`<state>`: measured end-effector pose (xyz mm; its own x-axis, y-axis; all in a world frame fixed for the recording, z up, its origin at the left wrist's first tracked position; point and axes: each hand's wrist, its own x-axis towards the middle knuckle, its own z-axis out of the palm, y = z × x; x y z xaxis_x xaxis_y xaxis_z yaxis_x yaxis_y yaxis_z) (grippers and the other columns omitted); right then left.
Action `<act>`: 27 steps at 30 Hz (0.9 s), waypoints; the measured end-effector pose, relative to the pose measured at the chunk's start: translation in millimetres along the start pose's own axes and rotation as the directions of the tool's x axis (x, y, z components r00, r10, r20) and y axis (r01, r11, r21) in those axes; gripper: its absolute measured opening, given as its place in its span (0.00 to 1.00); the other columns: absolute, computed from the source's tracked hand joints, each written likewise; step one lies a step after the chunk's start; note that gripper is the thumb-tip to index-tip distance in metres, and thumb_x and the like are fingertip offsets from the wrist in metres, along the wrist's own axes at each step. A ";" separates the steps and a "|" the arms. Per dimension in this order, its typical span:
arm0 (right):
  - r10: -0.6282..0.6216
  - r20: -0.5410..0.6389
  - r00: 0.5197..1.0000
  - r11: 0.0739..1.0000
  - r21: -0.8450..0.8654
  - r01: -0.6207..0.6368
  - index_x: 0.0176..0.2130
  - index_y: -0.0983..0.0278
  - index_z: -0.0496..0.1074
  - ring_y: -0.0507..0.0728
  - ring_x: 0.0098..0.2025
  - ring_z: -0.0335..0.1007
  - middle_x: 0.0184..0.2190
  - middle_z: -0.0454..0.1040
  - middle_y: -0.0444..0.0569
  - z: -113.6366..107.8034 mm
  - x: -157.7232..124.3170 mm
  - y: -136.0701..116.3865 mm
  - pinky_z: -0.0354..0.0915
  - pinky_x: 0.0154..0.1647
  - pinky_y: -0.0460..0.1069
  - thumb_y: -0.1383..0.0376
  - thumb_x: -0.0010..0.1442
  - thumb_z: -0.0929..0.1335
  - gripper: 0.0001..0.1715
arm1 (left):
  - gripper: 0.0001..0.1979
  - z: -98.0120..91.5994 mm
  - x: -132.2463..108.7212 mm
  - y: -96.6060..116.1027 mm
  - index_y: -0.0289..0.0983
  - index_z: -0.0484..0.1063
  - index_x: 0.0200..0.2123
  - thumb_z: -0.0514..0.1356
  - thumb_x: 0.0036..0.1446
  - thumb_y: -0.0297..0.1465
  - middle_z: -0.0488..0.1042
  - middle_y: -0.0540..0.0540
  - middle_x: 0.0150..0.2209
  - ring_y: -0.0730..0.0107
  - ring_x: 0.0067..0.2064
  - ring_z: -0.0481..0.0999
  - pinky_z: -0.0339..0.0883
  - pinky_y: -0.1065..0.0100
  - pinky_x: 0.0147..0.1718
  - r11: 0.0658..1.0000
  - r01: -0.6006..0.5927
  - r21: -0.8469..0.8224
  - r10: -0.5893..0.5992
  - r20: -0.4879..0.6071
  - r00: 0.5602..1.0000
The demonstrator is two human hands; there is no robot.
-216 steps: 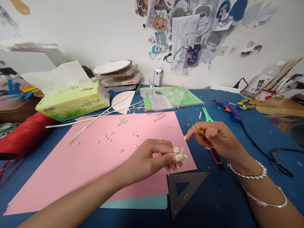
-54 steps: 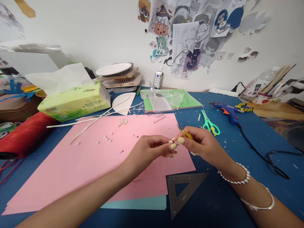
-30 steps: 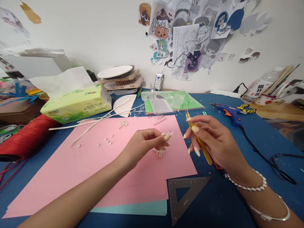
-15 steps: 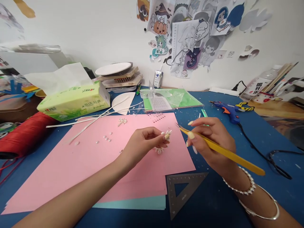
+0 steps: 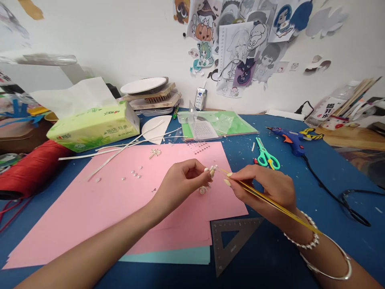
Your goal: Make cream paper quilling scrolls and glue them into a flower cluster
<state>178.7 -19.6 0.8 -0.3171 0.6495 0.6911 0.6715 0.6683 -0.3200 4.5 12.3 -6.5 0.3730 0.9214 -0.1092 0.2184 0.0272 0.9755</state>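
- long yellow tweezers (image 5: pixel 270 202), plain
- small white coiled-paper piece (image 5: pixel 212 170)
- large pink paper sheet (image 5: pixel 114 200), over a teal paper sheet (image 5: pixel 168 255)
- dark blue surface (image 5: pixel 270 265), flecked white
- green plastic-handled scissors (image 5: pixel 266 154), yellow inner grips
- blue glue gun (image 5: pixel 289 138), orange nozzle
- pale green tissue pack (image 5: pixel 96 127), leaf print
- red thread spool (image 5: pixel 27 168)

A clear water bottle (image 5: pixel 331 106) at the far right of the table has a white label with the red Chinese characters 喝开水. The green tissue pack (image 5: pixel 93 126) on the left carries a script logo and a row of Chinese characters along its side, too blurred to read. The grey set square (image 5: pixel 234 245) in front shows scale marks and small print too fine to read.
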 end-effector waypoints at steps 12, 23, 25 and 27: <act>-0.219 0.022 0.975 0.970 -0.098 0.220 0.31 0.64 0.65 0.49 0.23 0.65 0.21 0.71 0.45 4.6 -3.7 4.1 0.64 0.26 0.45 0.72 0.49 0.67 0.07 | 0.09 1.8 -2.8 0.4 0.35 0.66 0.24 0.55 0.51 0.34 0.72 0.50 0.22 0.74 0.25 0.71 0.63 0.74 0.26 0.953 -0.110 0.282 0.131 -0.056 0.990; -0.378 0.105 0.920 0.874 -0.287 0.392 0.33 0.68 0.66 0.51 0.26 0.68 0.23 0.73 0.47 8.9 -11.7 2.2 0.64 0.26 0.47 0.72 0.52 0.66 0.05 | 0.08 4.1 -2.4 -3.7 0.35 0.67 0.23 0.54 0.51 0.33 0.71 0.50 0.23 0.73 0.26 0.69 0.63 0.72 0.27 0.886 -0.166 0.433 0.218 -0.073 0.973; -0.401 0.136 0.906 0.851 -0.310 0.424 0.35 0.69 0.66 0.52 0.27 0.68 0.24 0.73 0.48 9.1 -11.1 0.9 0.64 0.27 0.47 0.72 0.52 0.66 0.07 | 0.08 4.2 -2.8 -3.4 0.35 0.67 0.24 0.54 0.51 0.33 0.71 0.50 0.23 0.73 0.26 0.69 0.63 0.72 0.27 0.887 -0.166 0.432 0.215 -0.068 0.974; -0.405 0.169 0.899 0.842 -0.313 0.438 0.37 0.70 0.66 0.53 0.29 0.69 0.26 0.73 0.50 10.1 -10.9 -0.3 0.64 0.28 0.48 0.72 0.53 0.65 0.08 | 0.08 4.2 -3.2 -3.5 0.36 0.67 0.24 0.54 0.52 0.33 0.71 0.50 0.23 0.73 0.26 0.69 0.63 0.73 0.26 0.885 -0.167 0.434 0.217 -0.067 0.974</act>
<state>175.3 -23.2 -13.1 -0.6700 0.3744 0.6411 0.6364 0.7343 0.2363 6.3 7.7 -10.4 0.3504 0.9292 0.1177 0.5220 -0.2981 0.7992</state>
